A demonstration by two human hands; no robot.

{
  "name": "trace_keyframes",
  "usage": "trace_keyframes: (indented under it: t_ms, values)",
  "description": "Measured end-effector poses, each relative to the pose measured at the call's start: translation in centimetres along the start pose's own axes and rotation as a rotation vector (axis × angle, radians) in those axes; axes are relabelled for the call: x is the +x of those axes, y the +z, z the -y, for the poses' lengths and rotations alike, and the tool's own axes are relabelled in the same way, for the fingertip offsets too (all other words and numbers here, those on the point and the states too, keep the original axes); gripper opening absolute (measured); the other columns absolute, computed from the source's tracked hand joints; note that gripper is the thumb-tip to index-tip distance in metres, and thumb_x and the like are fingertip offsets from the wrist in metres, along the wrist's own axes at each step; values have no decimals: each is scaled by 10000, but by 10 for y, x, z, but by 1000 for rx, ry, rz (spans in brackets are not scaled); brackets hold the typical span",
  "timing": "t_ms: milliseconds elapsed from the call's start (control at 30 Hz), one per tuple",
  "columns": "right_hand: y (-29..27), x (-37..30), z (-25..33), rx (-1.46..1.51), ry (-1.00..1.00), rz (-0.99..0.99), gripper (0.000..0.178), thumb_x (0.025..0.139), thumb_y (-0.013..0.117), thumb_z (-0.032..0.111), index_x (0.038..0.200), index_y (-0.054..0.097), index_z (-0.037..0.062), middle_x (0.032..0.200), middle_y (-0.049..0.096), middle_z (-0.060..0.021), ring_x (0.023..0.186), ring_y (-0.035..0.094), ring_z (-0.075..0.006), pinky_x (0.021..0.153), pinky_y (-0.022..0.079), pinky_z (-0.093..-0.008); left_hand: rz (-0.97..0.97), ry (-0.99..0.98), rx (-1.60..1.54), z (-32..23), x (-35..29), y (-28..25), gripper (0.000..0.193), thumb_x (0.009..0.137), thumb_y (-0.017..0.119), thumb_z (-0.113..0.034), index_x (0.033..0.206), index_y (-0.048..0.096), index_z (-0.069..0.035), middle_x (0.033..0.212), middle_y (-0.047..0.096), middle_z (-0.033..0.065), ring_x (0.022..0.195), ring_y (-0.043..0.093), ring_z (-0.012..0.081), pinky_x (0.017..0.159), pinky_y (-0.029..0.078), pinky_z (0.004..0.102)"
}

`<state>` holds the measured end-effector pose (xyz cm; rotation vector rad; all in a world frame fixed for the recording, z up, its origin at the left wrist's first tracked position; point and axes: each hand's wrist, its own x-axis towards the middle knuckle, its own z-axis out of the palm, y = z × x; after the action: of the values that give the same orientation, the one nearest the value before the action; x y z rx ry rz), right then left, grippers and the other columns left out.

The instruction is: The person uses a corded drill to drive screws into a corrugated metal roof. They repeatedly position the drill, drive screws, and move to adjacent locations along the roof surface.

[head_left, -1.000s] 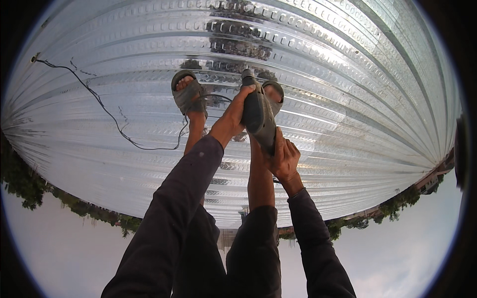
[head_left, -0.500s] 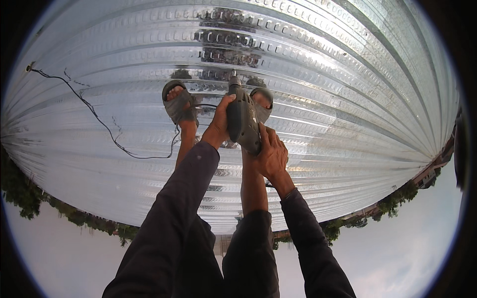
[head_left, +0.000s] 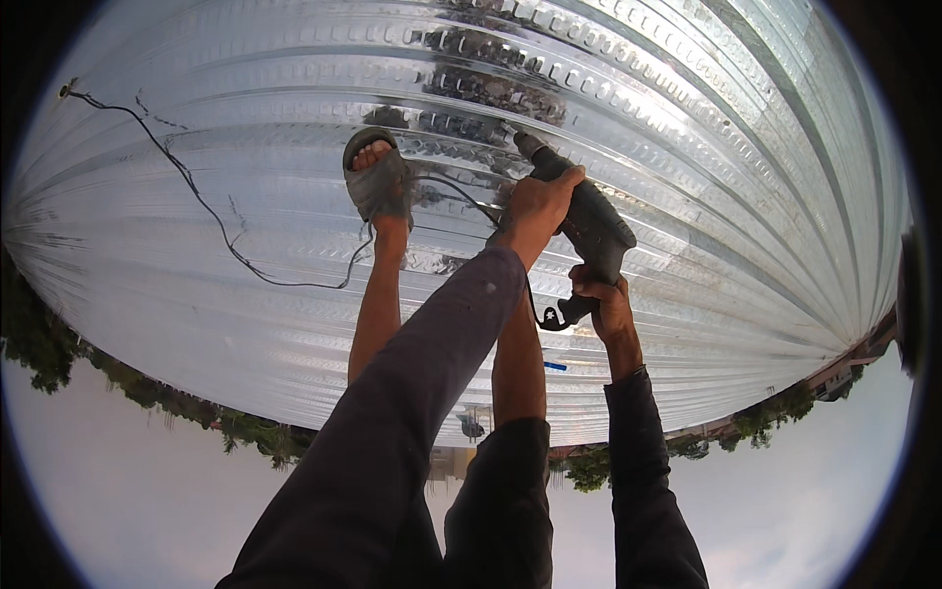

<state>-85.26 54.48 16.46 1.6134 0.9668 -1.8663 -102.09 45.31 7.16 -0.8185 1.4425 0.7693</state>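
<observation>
A dark corded power drill (head_left: 597,224) is held up between my two hands, over the metal sheeting. It lies tilted, its chuck and bit toward the far left, its rear toward the near right. My left hand (head_left: 538,211) is closed on the front of its body, the thumb over the top. At the handle below the rear, my right hand (head_left: 610,312) is closed, and the handle's end sticks out to the left of the fingers. A strap with a small fitting (head_left: 551,318) hangs beside that end. Whether the bit touches the sheeting I cannot tell.
Shiny ribbed metal sheeting (head_left: 245,196) spreads under me. A black cord (head_left: 201,201) runs across it from the far left, past my sandalled left foot (head_left: 378,187). My other foot is hidden behind my arm and the drill. A small blue object (head_left: 555,366) lies near my right leg.
The drill has moved right and turned, its chuck now toward the far left. My left hand went right with it. My right hand shifted from the drill's rear to its handle.
</observation>
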Motion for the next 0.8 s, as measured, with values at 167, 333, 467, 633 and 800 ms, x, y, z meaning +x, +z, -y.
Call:
trace_keyframes:
  t_ms: [167, 333, 467, 633, 800]
  values:
    - [-8, 7, 11, 210, 58, 109, 461, 661, 661, 74, 1117, 640, 10, 894, 642, -87, 774, 585, -191, 757, 499, -337, -223, -58, -311, 34, 45, -7, 668, 875, 705, -499, 1138, 641, 112, 925, 641, 161, 777, 663, 263, 637, 606, 379]
    - [-2, -16, 20, 429, 97, 137, 714, 662, 658, 88, 1351, 495, -5, 899, 620, -104, 766, 569, -201, 744, 497, -347, -257, 48, -722, 41, 60, -66, 484, 931, 717, -358, 1152, 636, 65, 880, 556, 84, 681, 565, 191, 647, 636, 330]
    - [12, -49, 19, 565, 140, 130, 733, 656, 655, 86, 1359, 473, -8, 901, 617, -111, 760, 570, -207, 718, 500, -359, -207, 103, -787, 45, 72, -77, 370, 947, 702, -271, 1160, 648, 28, 885, 548, 65, 718, 552, 174, 672, 647, 360]
    - [35, -80, 15, 609, 133, 117, 783, 662, 664, 100, 1403, 436, -8, 899, 598, -105, 763, 555, -194, 722, 487, -352, -145, 212, -882, 38, 66, -76, 297, 970, 648, -233, 1158, 663, -3, 867, 543, 25, 760, 545, 140, 733, 575, 376]
    - [51, -92, 6, 741, 136, 83, 667, 656, 681, 85, 1291, 501, -17, 902, 624, -133, 761, 605, -236, 716, 540, -403, -89, 249, -1017, 31, 66, -69, 288, 962, 592, -264, 1055, 712, -20, 782, 551, 13, 665, 540, 128, 598, 466, 299]
